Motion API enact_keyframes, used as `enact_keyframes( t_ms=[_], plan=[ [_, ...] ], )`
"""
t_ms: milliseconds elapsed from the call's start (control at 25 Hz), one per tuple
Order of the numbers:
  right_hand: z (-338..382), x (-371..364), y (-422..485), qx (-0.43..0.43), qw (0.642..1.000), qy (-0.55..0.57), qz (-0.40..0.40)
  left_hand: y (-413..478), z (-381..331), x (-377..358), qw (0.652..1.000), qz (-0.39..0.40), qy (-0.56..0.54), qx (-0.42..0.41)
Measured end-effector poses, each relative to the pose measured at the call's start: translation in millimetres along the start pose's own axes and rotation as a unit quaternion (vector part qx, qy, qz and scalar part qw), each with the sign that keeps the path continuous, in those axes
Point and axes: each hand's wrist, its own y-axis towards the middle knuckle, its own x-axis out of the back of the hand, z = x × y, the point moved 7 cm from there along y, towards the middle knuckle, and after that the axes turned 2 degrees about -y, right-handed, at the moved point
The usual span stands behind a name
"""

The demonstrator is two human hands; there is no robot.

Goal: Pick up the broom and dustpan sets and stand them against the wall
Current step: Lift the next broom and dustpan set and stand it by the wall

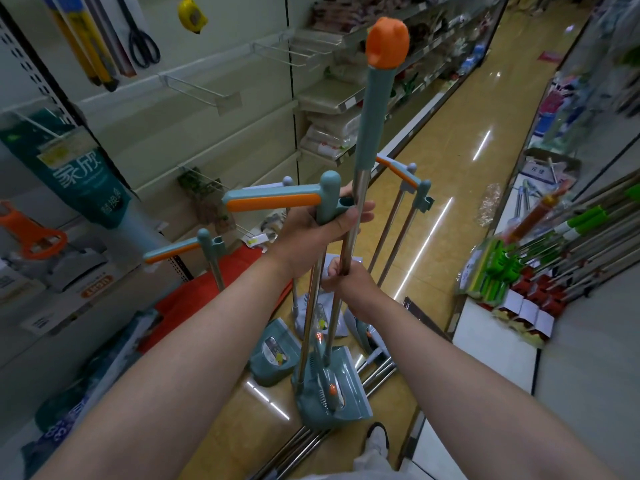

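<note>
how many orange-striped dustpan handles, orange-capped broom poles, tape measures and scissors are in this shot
orange-striped dustpan handles: 3
orange-capped broom pole: 1
yellow tape measure: 1
scissors: 1
total: 6

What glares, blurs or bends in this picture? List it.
Head view: white glare streaks the glossy tan floor; the green-handled tools at right smear near the edge; the pale left shelving leans from wide-angle distortion; the held teal-and-orange steel-poled broom set is fairly sharp.
</note>
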Motion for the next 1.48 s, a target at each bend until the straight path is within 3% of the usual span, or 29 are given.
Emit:
enact_keyframes(
  t_ms=[200,440,720,920,1000,1120,1240,1360,1480],
  plan=[
    [11,-7,-11,0.01,0.998,0.03,0.062,0,-9,3,0.999,-0.009,0.052,-0.011],
    [26,-18,-29,0.139,0.989,-0.021,-0.042,-2,-14,7,0.998,0.011,0.061,0.019],
    [48,-25,-31,0.162,0.979,-0.074,-0.095,-3,-38,12,0.984,-0.104,0.142,-0.018],
    [59,-28,-31,0.179,0.975,-0.067,-0.109,0,-47,9,0.979,-0.122,0.148,-0.071],
    [61,-27,-33,0.173,0.978,-0.06,-0.103,0,-46,9,0.98,-0.115,0.148,-0.068],
    [62,-21,-30,0.18,0.982,-0.047,-0.026,3,-52,16,0.986,-0.087,0.123,-0.073],
    [57,-8,-28,0.203,0.965,-0.158,0.047,6,-60,18,0.988,-0.052,0.108,-0.094],
    [48,-1,-23,0.214,0.937,-0.276,0.019,6,-57,15,0.988,-0.052,0.109,-0.099],
    [43,-4,-24,0.226,0.927,-0.298,-0.013,3,-51,15,0.987,-0.076,0.095,-0.101]
  ],
)
